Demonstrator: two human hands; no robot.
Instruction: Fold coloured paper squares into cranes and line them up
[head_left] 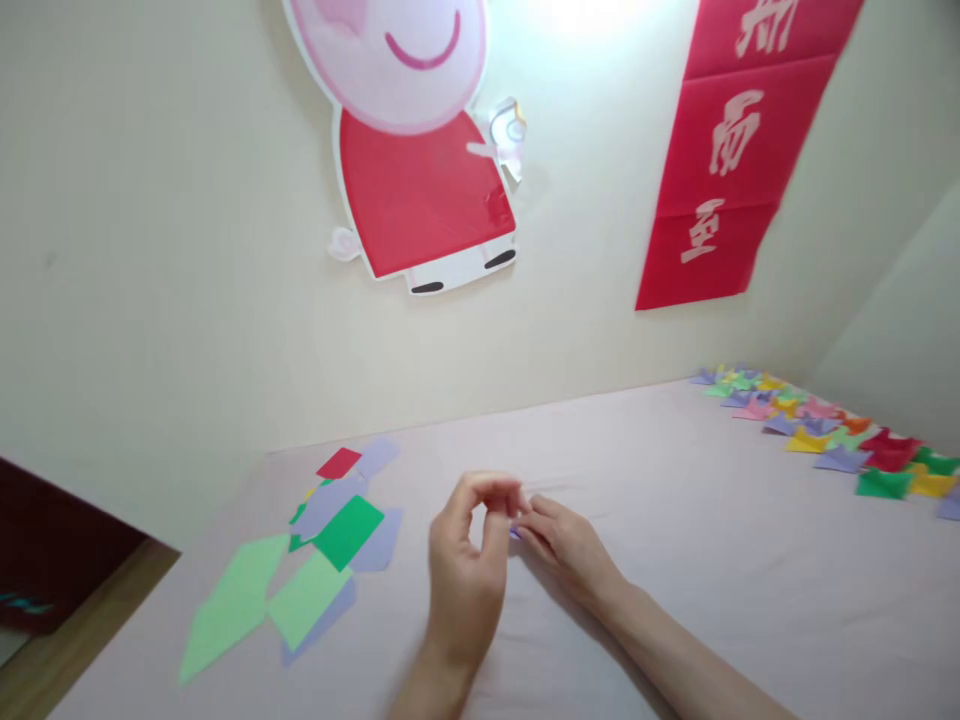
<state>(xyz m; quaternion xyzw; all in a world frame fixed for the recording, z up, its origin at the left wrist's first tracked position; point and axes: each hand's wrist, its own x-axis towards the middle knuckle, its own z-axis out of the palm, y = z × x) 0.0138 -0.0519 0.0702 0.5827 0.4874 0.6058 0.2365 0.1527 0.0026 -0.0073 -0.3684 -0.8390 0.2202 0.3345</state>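
Note:
Both hands meet low over the middle of the bed-like surface covered with a pale pink sheet (pixel 675 600). A sliver of purple paper (pixel 514 534) shows between them, mostly covered by fingers. My right hand (pixel 570 548) is closed on this paper, its fingertips pressed together near the sheet. My left hand (pixel 471 565) is curled, thumb and fingers forming a ring, with its fingertips touching or almost touching those of the right. Whatever the left fingertips pinch is hidden.
Flat paper pieces, including a green sheet (pixel 349 533), a light green sheet (pixel 309 598) and a red piece (pixel 339 463), lie left. Several folded colored papers (pixel 844 458) line the right side. Behind stands a wall (pixel 585 330) with a pig cutout (pixel 427 195) and red banner (pixel 720 200).

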